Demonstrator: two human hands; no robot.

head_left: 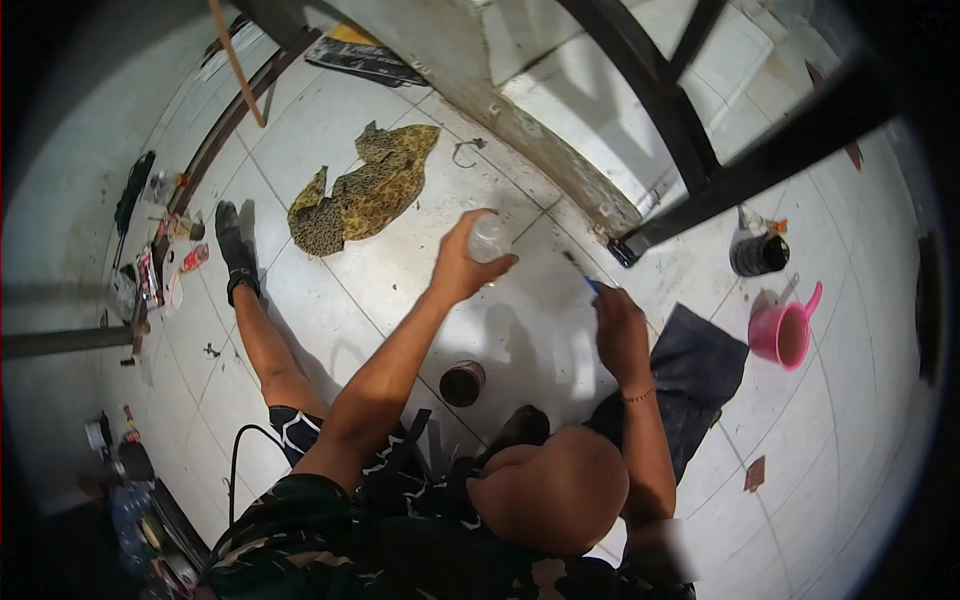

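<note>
My left hand (462,265) is wrapped round a clear plastic container (489,238), perhaps a cup or bottle, and holds it above the tiled floor. To the right, my right hand (622,335) is closed on a small blue-handled brush (582,274). The brush's dark tip points up and left, apart from the container. Between my forearms a dark open can (462,384) stands on the floor; what is inside is too dark to make out. My bent knee (560,490) rises at the bottom, and my other leg stretches out to the left.
A yellow-brown patterned cloth (375,195) lies crumpled beyond my left hand. Dark metal legs (750,175) of a frame stand at the upper right. A black can (760,256), a pink dipper (778,333) and dark fabric (698,350) are on the right. Clutter lines the left wall.
</note>
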